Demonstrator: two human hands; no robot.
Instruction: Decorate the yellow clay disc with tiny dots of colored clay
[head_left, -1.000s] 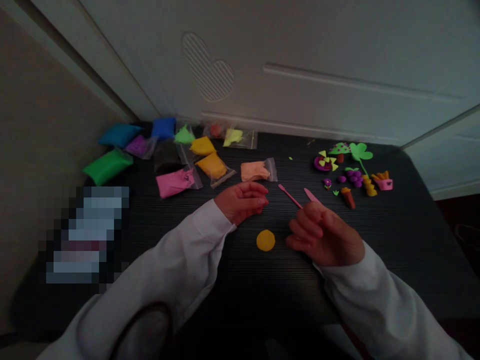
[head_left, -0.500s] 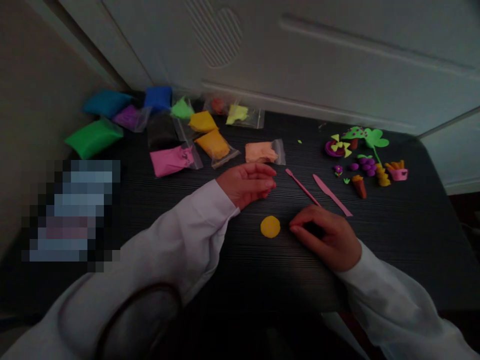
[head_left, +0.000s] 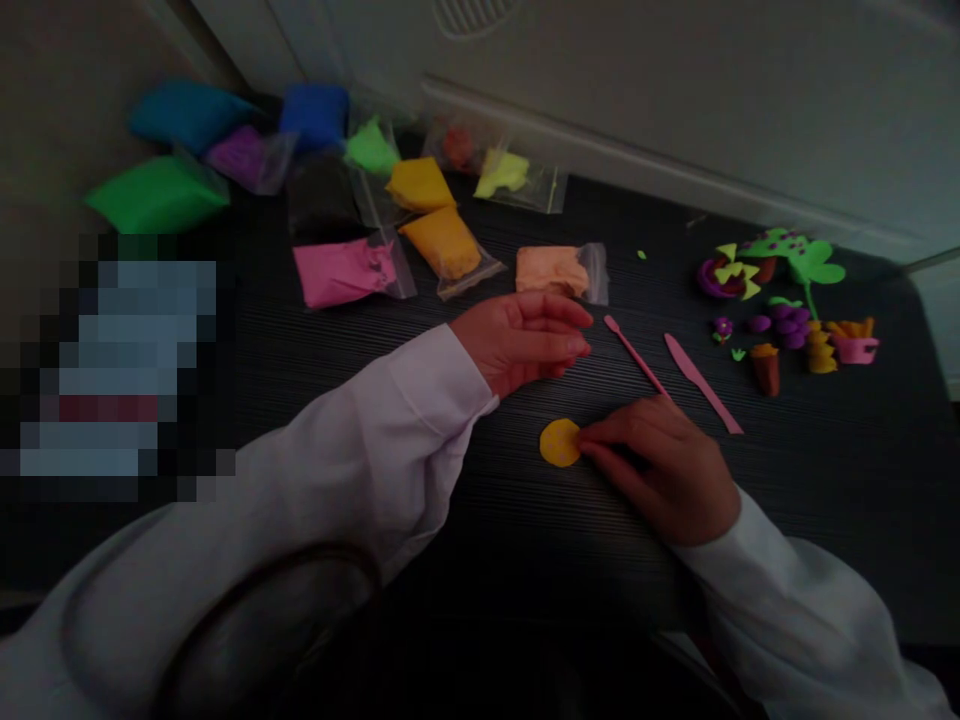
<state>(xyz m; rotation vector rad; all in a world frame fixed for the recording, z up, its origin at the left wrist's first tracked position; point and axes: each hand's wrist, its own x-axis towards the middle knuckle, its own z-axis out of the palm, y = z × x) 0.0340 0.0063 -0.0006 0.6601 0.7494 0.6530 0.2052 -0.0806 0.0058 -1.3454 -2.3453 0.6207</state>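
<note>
A flat, round disc of yellow clay [head_left: 559, 443] with small pale specks lies on the dark table. At its right edge, the thumb and forefinger of my right hand [head_left: 664, 465] are pinched together on the rim. My left hand [head_left: 529, 345] is held above and to the left of the disc, fingers loosely stretched and nothing in them. Behind it lies a bag of peach clay [head_left: 553, 270]. A thin pink modelling tool [head_left: 637, 357] and a pink plastic knife [head_left: 701, 382] rest just beyond my right hand.
Bags of clay, including green [head_left: 161, 193], blue [head_left: 315, 117], pink [head_left: 349, 272] and orange [head_left: 442, 245], crowd the back left. Small clay models stand at the right, among them purple grapes [head_left: 791, 326] and a pink tub [head_left: 855, 349]. A blurred-out panel [head_left: 120, 370] is at left.
My right hand has closed the gap to the yellow clay disc, its fingertips now at the rim. My left hand keeps its pose. The whole view has shifted with my head.
</note>
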